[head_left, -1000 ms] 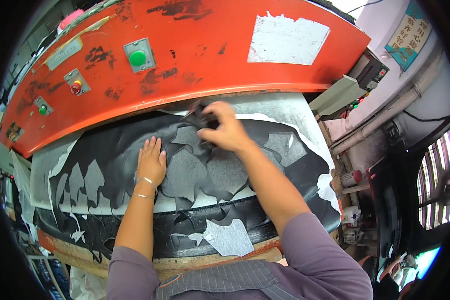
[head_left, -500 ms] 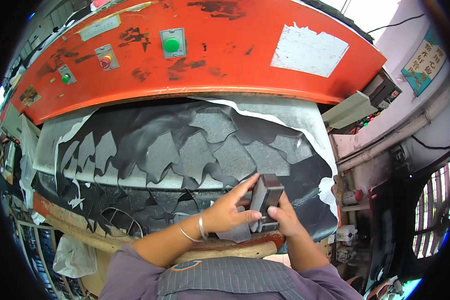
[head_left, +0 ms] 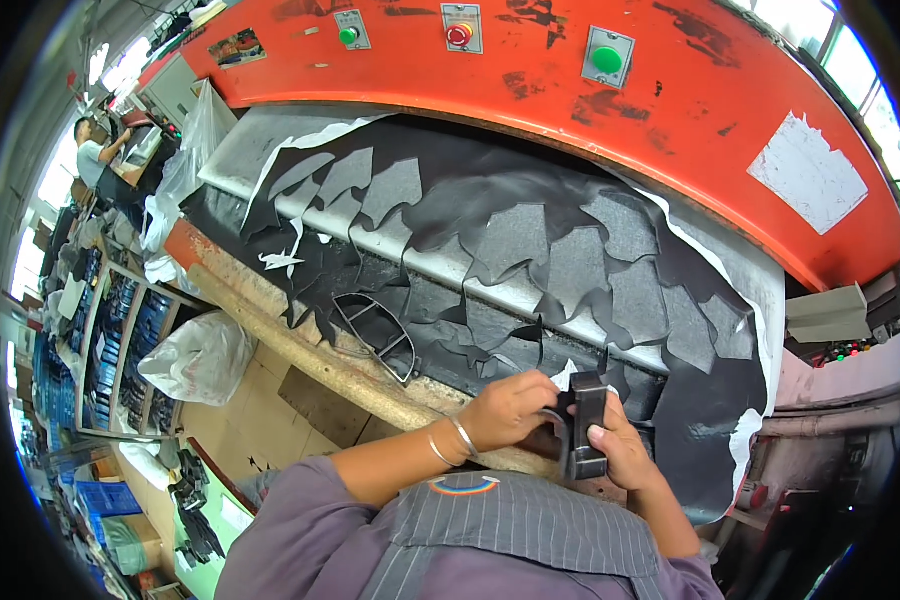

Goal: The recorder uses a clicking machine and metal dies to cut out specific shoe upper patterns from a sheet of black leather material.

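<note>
My right hand point(head_left: 622, 440) grips a dark, deep-sided block-like thing point(head_left: 590, 425), which looks like a cutting die, with the thumb on its near face. At its left side my left hand point(head_left: 515, 408) is closed, fingertips pinching a thin dark grey piece of sheet material point(head_left: 564, 440) that curves along the block. Beyond both hands lies a black sheet point(head_left: 470, 160) with several cut-out shapes, ragged strips hanging between them. An open metal cutting die point(head_left: 375, 335), a half-oval frame with crossbars, rests at the sheet's near left edge.
Over the table stands a red machine beam point(head_left: 530, 75) with green buttons and a red knob. A worn ledge point(head_left: 300, 330) runs along the near side. To the left are a white plastic bag point(head_left: 202, 360), a rack point(head_left: 120, 340) and, farther back, a person point(head_left: 100, 165).
My view has swung left, bringing the rack and the other person into sight. My left hand has gone from spread along the block to pinching at its left side.
</note>
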`<state>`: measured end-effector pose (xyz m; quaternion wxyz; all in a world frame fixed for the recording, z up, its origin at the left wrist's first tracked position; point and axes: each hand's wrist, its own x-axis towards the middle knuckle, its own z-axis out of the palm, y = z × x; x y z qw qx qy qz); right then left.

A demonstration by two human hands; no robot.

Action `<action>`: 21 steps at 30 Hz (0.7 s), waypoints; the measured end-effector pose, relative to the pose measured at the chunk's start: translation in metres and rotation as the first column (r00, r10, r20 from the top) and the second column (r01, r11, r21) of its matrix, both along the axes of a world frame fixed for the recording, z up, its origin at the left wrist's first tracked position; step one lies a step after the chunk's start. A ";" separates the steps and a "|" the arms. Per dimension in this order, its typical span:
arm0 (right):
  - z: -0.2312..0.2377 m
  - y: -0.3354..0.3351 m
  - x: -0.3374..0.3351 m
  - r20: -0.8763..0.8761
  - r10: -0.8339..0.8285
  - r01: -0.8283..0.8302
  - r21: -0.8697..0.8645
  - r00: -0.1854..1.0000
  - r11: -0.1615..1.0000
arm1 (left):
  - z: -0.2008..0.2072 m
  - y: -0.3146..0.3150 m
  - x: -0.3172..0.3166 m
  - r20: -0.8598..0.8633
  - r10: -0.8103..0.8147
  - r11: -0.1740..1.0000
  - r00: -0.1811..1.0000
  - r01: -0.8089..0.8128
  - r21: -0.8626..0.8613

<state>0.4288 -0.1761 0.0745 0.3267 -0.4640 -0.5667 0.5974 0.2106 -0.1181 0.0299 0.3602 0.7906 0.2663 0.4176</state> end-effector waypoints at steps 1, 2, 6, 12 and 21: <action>0.001 0.004 0.001 0.005 0.006 -0.006 -0.002 1.000 1.000 | 0.004 0.001 -0.011 -0.054 0.030 0.999 0.998 -0.028 0.035; 0.005 0.009 0.005 0.116 -0.026 0.015 0.095 0.993 0.995 | -0.001 0.001 -0.026 -0.047 0.036 0.999 0.998 -0.034 0.036; 0.028 0.038 0.016 0.447 -0.185 0.009 0.365 0.875 0.931 | -0.002 -0.009 -0.084 -0.496 0.173 0.982 0.851 -0.189 0.019; 0.039 0.077 -0.069 0.812 0.096 -0.539 0.288 0.576 0.792 | 0.002 -0.024 -0.119 -0.500 0.770 0.626 0.396 -0.622 0.470; -0.021 0.130 -0.136 0.737 0.301 -0.661 0.253 0.605 0.707 | 0.016 -0.006 -0.215 -0.405 0.760 0.601 0.508 -0.787 0.140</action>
